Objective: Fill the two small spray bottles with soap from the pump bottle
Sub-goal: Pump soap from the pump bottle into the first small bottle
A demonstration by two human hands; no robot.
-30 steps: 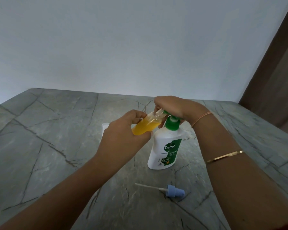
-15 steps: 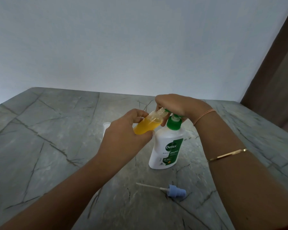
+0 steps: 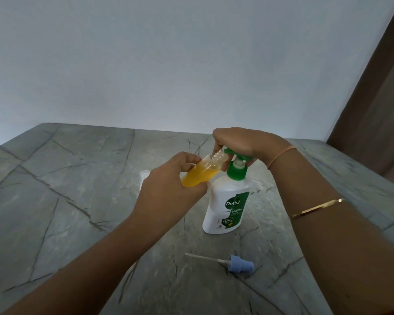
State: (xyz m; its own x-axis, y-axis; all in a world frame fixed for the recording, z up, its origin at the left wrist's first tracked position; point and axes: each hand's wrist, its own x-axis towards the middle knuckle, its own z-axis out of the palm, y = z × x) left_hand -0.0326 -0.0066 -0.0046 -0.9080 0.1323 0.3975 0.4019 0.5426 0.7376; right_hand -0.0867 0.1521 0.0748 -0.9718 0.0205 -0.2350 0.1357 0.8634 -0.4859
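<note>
My left hand [image 3: 168,192] grips a small clear spray bottle [image 3: 203,172], tilted, its open threaded neck up against the green nozzle of the pump bottle [image 3: 228,205]. Orange-yellow soap fills most of the small bottle. The white pump bottle with a green label stands upright on the grey stone table [image 3: 66,201]. My right hand [image 3: 239,144] rests on top of its green pump head, which stands raised with the white stem showing. A second small white object [image 3: 144,175], mostly hidden behind my left hand, stands on the table; I cannot tell what it is.
A blue spray cap with its long white dip tube [image 3: 236,264] lies on the table in front of the pump bottle. A pale wall rises behind the table, and a brown door or panel [image 3: 378,114] stands at the right.
The green pump head has risen from pressed down to raised, showing its white stem. The small bottle stays at the nozzle in my left hand.
</note>
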